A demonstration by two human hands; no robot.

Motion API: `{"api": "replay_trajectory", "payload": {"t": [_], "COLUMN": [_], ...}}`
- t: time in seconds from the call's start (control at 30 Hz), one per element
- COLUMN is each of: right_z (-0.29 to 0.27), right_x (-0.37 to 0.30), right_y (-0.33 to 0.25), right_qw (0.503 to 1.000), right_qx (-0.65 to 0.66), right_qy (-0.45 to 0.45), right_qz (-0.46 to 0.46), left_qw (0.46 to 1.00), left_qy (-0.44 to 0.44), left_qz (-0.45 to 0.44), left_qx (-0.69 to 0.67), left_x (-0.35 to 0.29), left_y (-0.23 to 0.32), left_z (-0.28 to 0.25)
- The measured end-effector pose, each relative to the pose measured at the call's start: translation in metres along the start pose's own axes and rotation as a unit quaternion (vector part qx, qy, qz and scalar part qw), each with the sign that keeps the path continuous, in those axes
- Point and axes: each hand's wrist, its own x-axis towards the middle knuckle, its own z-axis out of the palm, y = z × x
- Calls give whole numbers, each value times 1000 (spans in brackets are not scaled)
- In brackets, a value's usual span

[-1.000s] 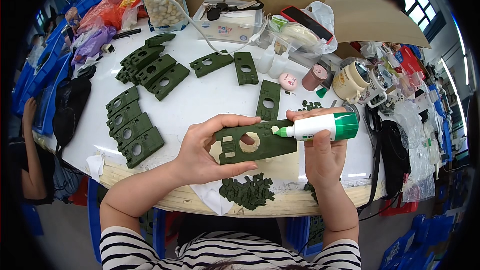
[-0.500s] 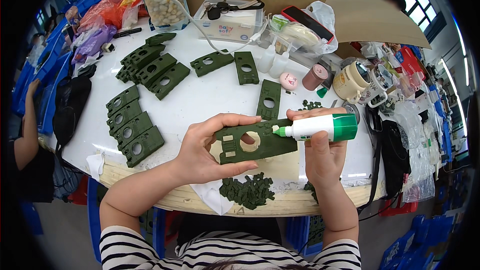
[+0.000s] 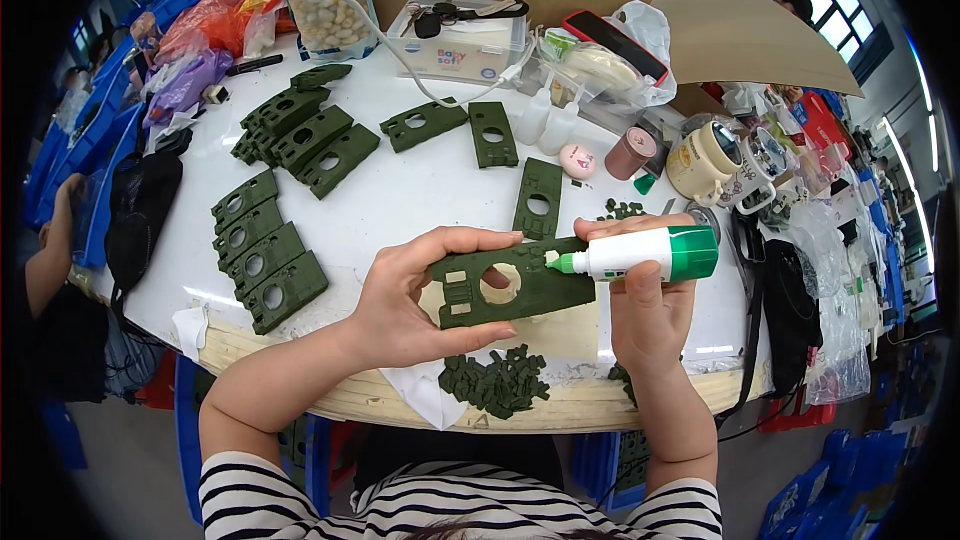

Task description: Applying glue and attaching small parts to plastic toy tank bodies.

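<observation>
My left hand (image 3: 400, 290) is closed round the left end of a dark green model tank hull piece (image 3: 550, 290), thumb along its near edge and fingers along its far edge. The piece has a round hole, and pale patches show at its left end. In my right hand (image 3: 652, 325) lies a white and green glue bottle (image 3: 628, 254), held nearly level. Its light green nozzle touches or nearly touches a pale spot on the piece's upper right. Small green parts (image 3: 495, 380) are heaped just below, by the table's front edge. Another hull piece (image 3: 538, 198) lies right behind.
Rows of hull pieces (image 3: 254, 265) lie at left. Farther back are two white squeeze bottles (image 3: 556, 126), a pinkish cup (image 3: 630, 154) and a cream mug (image 3: 700, 162). A clear box (image 3: 460, 52) and a phone (image 3: 615, 45) sit at the rear. Another person's arm (image 3: 55, 250) is at far left.
My hands, the hull piece and the glue bottle stay almost in place; the bottle shifts very slightly right. At far left, the other person's arm has moved lower.
</observation>
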Motion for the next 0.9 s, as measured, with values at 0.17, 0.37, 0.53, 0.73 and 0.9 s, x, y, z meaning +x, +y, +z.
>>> {"api": "replay_trajectory", "payload": {"t": [0.17, 0.37, 0.53, 0.73, 0.9], "right_z": [1, -1, 1, 5, 7], "right_x": [0, -2, -1, -3, -9], "right_y": [1, 2, -2, 4, 11], "right_qw": [999, 986, 987, 997, 997], "right_qx": [41, 154, 127, 62, 51], "right_qy": [22, 37, 37, 8, -46], "right_qz": [7, 60, 91, 34, 36], "left_qw": [1000, 957, 920, 876, 894], "left_qy": [-26, 68, 2, -157, -217], "left_qz": [-4, -70, -172, -244, -203], "left_qx": [12, -274, -352, -386, -335], "left_x": [0, 1, 5, -2, -6], "left_y": [2, -8, -2, -6, -15], "left_z": [-2, 3, -5, 1, 0]}}
